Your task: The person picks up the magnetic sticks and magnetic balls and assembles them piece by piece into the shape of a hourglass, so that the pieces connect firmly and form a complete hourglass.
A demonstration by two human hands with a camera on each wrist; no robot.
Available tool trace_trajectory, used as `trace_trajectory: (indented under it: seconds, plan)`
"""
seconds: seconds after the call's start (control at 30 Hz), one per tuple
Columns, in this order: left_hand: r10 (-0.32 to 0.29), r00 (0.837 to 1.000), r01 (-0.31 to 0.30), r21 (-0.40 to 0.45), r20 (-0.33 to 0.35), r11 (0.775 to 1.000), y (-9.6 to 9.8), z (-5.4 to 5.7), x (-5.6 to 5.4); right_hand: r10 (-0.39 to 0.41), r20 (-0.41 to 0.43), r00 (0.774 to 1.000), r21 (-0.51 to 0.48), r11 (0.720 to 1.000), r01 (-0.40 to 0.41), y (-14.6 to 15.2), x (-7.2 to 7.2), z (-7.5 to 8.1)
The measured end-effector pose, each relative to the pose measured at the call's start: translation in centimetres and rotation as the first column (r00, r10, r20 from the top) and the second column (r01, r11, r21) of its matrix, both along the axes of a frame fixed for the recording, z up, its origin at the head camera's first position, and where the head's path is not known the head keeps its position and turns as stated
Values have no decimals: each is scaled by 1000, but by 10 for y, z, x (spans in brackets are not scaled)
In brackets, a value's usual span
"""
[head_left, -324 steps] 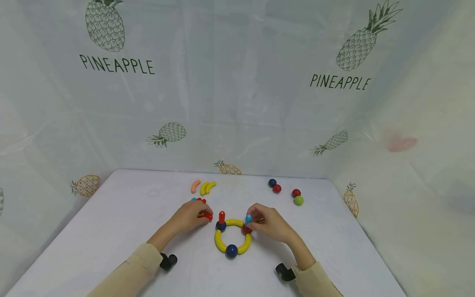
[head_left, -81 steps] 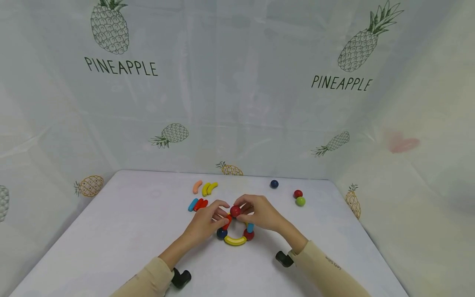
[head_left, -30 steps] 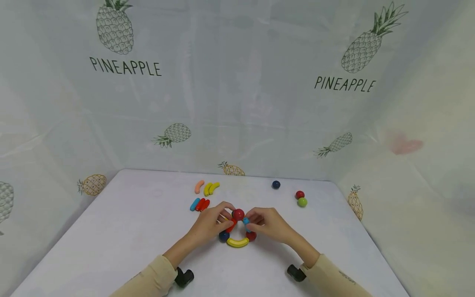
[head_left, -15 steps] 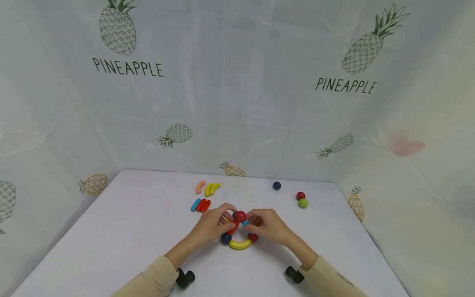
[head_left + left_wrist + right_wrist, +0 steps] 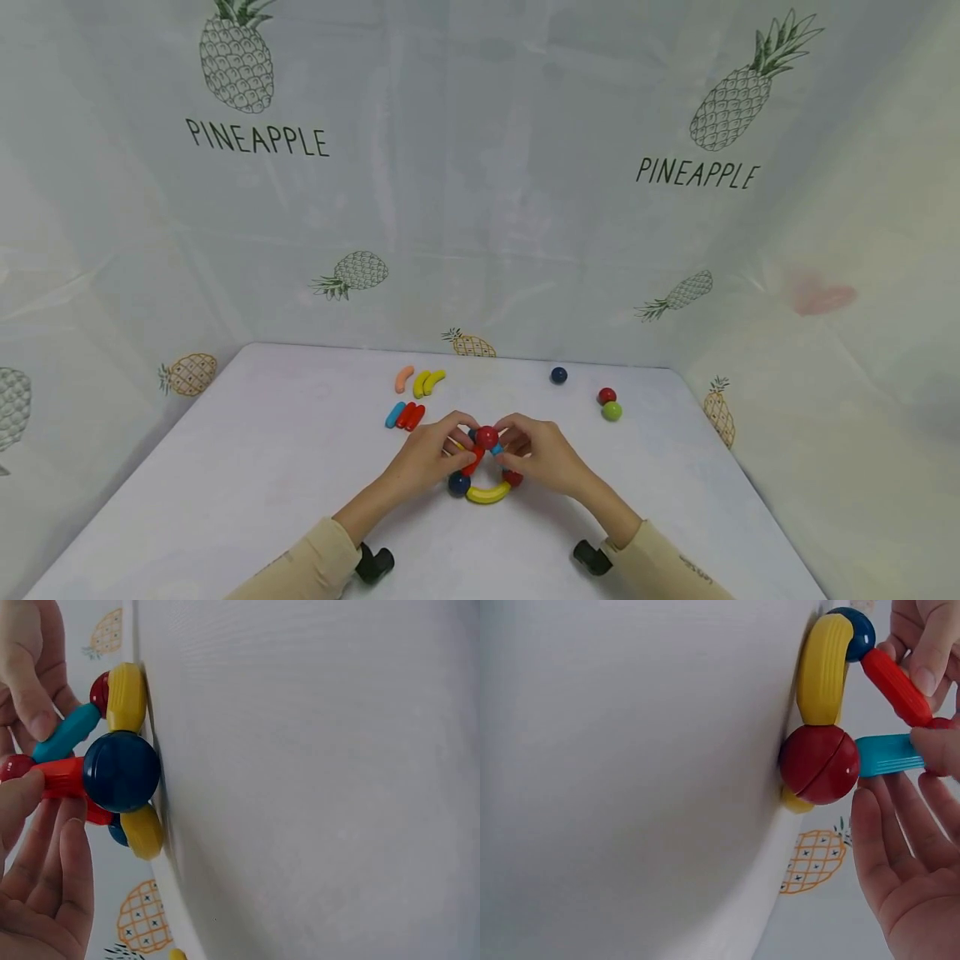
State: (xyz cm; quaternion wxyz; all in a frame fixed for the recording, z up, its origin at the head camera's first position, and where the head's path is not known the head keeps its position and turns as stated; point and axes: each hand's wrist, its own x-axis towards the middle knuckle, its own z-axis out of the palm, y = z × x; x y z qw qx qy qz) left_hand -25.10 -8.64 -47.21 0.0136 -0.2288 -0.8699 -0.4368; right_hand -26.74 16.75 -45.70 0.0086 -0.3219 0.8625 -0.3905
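Observation:
A small frame of toy rods and balls stands on the white table between both hands. Its base has curved yellow rods, a dark blue ball and a dark red ball. A red rod and a light blue rod slant up from these balls and meet at a red ball on top. My left hand pinches the red rod near its upper end. With thumb and fingers, my right hand pinches the blue rod just below the top ball. The frame's far side is partly hidden.
Behind my left hand lie a blue rod and two red rods. Farther back are a pink curved rod and two yellow ones. A dark blue, a red and a green ball sit back right.
A red ball has gone from the back right onto the tops of the rods. My right hand has shifted from that ball to the blue rod. In the last half second little has moved.

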Motion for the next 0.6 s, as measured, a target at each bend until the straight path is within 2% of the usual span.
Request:
trace_trajectory:
  seconds: [0.2,0.37,0.47,0.6]
  plan:
    - [-13,1000,13,15,14,1000,0,1,0,-3,3,1000,-24,1000,3,-6,0,2]
    - [-28,998,27,15,52,1000,-6,3,-1,-14,-9,1000,-23,1000,14,-8,-2,1]
    - [-5,998,4,11,56,1000,-15,6,-7,-14,-4,1000,-21,1000,14,-7,-2,1]
    - [80,996,-80,-4,32,997,-34,9,-21,-11,3,1000,-13,1000,11,-5,-3,2]
